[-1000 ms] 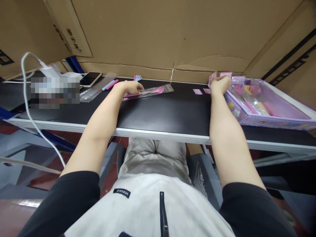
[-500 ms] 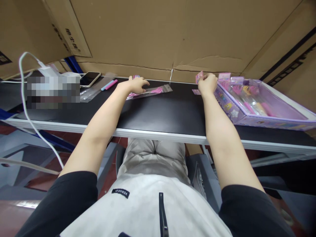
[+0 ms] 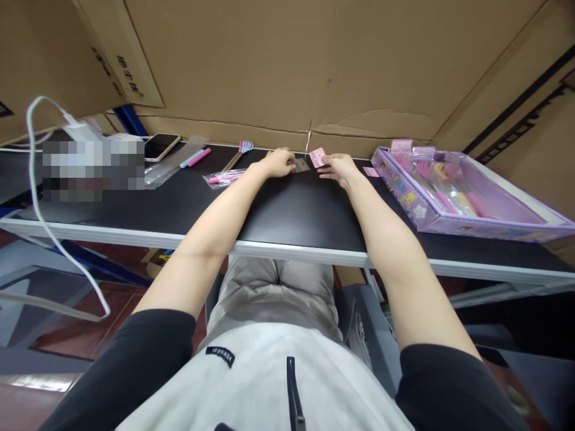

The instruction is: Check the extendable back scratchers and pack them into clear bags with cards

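On your far left, a white cable [image 3: 30, 131] loops up from below the black table [image 3: 309, 218] to a white plug [image 3: 84, 132], beside a pixelated patch whose contents cannot be made out. Next, near the table's back edge, lies a phone [image 3: 162, 147]. Just right of it are clear plastic bags [image 3: 162, 175], with a light blue stick [image 3: 190, 159] and a pink stick [image 3: 199, 157] side by side at their right edge. Further right, two rods with fork-like heads [image 3: 245, 146], one pink and one blue, slant across the back of the table.

In front of them, a clear packet [image 3: 301, 166] with a pink item inside runs partly beneath your left forearm. Your left hand [image 3: 282, 163] rests over its right part, fingers curled; whether they grip it, you cannot tell from this view. Just beyond, your right hand [image 3: 340, 170] pinches a small pink card [image 3: 317, 157] between thumb and finger, other fingers spread, above the table. Another pink card [image 3: 371, 172] lies flat near a shallow purple box [image 3: 449, 224] on your right, which holds several packaged items [image 3: 442, 182] with pink and yellow heads.
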Available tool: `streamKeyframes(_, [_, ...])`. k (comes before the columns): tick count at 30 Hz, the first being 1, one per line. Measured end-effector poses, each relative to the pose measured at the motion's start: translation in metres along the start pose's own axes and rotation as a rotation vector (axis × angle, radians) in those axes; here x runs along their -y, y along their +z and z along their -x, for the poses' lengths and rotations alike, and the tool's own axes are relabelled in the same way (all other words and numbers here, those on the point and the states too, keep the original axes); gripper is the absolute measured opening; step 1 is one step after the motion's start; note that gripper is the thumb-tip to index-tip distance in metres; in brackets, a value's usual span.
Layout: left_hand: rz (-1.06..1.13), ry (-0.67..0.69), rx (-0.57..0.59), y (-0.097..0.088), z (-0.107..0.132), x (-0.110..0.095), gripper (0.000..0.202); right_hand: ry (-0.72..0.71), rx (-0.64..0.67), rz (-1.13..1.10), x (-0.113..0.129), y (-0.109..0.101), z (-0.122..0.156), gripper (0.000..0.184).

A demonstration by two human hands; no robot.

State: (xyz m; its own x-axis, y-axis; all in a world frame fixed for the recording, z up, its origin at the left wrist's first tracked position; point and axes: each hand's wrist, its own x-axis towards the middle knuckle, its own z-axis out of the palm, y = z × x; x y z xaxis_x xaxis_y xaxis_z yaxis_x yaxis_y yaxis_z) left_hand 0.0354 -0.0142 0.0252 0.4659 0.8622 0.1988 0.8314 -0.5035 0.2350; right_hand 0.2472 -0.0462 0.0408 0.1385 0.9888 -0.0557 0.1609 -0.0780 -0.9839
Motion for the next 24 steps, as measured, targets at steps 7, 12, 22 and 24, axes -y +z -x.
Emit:
streamKeyframes(7, [0.017,0.036,-0.025,0.017,0.013,-0.005,0.052,0.103,0.067,-0.11,0.0,0.018,0.008,0.023])
streamKeyframes(12, [0.037,0.069,-0.024,0.021,0.015,-0.01,0.052,0.136,0.108,-0.101,0.002,0.02,0.016,0.025])
streamKeyframes(22, [-0.01,0.111,-0.037,0.02,0.016,-0.01,0.044,0.151,0.124,-0.141,0.001,0.019,0.015,0.025])
streamKeyframes(24, [-0.009,0.126,-0.035,0.022,0.014,-0.008,0.044,0.143,0.132,-0.139,0.001,0.019,0.014,0.026])
